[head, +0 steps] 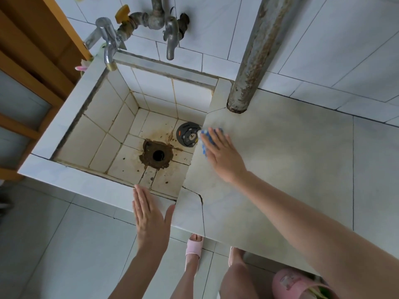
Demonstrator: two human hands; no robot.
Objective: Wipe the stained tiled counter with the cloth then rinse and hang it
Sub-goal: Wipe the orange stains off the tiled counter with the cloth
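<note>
Cloth: a blue and white cloth (204, 140) lay on the left edge of the counter, right at the drop into the sink, mostly covered by fingers.
Right hand: the right hand (224, 157) lay flat on the cloth with fingers stretched out, pressing it to the tile rather than clutching it.
Counter: the pale tiled counter (291, 160) looked dull and faintly stained; a dark crack (199, 196) ran through its front left corner.
Left hand: the left hand (150, 216) rested palm down on the sink's front rim (86, 180), fingers straight and together, thumb spread, holding nothing.
Sink: the tiled basin had a brown, rust-ringed drain hole (158, 155), and a round grey bear-face drain cover (188, 137) lay just beside it, near the cloth.
Wall: two metal taps (109, 43) (171, 37) and a yellow valve handle (122, 14) sat above the basin.
Pipe: a corroded vertical pipe (254, 57) met the counter's back corner.
Floor: a pink slipper (194, 247) showed below the counter's front edge.
</note>
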